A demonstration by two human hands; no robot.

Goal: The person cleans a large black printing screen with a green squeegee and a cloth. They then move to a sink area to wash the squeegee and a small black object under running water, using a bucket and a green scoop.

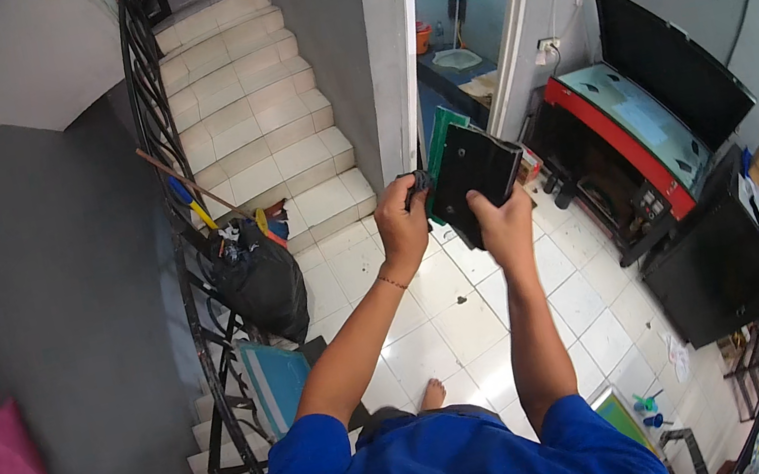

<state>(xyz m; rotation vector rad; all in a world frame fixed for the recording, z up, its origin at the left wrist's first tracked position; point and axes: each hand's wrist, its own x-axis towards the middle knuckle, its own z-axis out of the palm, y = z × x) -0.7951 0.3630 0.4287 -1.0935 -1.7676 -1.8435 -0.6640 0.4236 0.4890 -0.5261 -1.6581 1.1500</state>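
Both my arms reach forward above the tiled floor. My right hand (506, 220) grips the near edge of a flat black folder-like case (477, 169), thumb on top. The case is tilted and carries a few small round marks. From behind its left side sticks out a flat green piece (442, 147); whether it is joined to the case I cannot tell. My left hand (402, 223) is closed around a small black object (415, 187) right beside the left edge of the case. Its kind is hidden by the fingers.
Curved tiled stairs (262, 116) with a black railing (145, 106) rise at the far left. A full black bag (257, 279) leans there. A doorway (463, 19) opens ahead. On the right stand a red and black machine (623, 148) with its lid raised and a black cabinet (714, 264).
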